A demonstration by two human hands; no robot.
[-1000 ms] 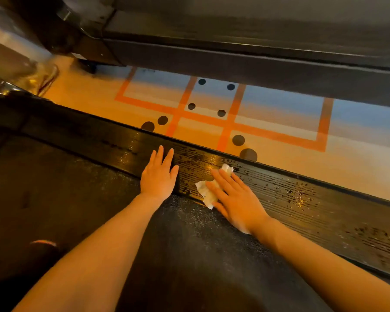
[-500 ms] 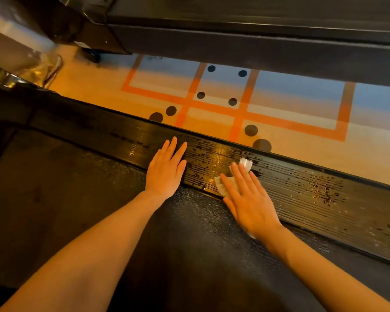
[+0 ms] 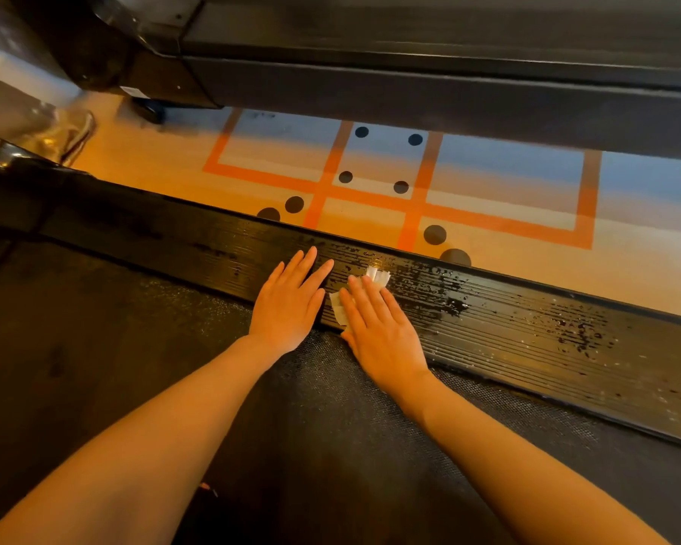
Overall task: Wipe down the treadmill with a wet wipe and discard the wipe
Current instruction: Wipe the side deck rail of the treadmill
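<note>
Both hands now sit closer together on the treadmill's side rail. Right hand, fingers flat, presses the wipe; left hand rests open. Bunched wipe could slip out and skip spots.

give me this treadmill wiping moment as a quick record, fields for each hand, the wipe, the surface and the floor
left hand: left hand flat, fingers straight, resting on the side rail beside the wipe
right hand: right hand flat, pressing the wet wipe onto the rail
wet wipe: white wet wipe, mostly under the fingers, edges showing
side rail: ribbed black side rail, wet patches and droplets to the right of the hands
belt: dark textured belt under both forearms
floor: floor with orange lines and black dots
</note>
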